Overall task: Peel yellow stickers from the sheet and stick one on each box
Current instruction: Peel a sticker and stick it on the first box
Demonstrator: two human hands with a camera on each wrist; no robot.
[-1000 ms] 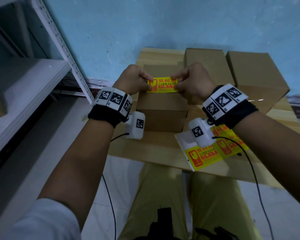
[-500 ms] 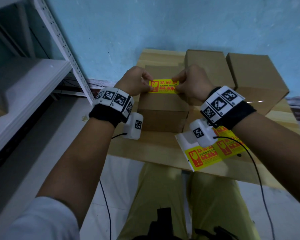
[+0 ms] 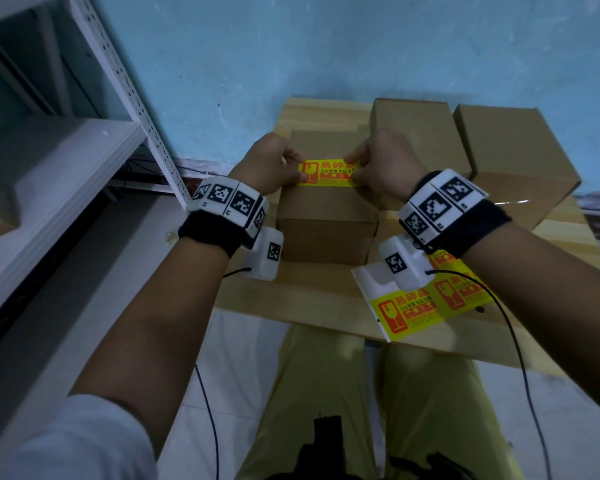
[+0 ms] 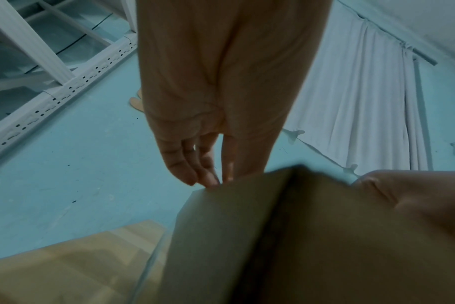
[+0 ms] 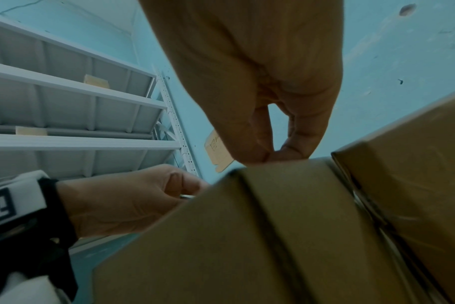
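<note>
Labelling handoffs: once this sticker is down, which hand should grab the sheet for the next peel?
Right, probably. The right hand is above the white sticker sheet; the left hand is across the brown cardboard box. Both now pinch the yellow sticker.

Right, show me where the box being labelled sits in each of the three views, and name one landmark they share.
Head: the front box is at centre, both hands holding the yellow sticker on its top.
Left wrist: it fills the lower right, under the left hand; the sticker is out of sight.
Right wrist: it fills the lower centre, beneath the right hand.
Shared landmark: the white shelving rack, at left in all three.
</note>
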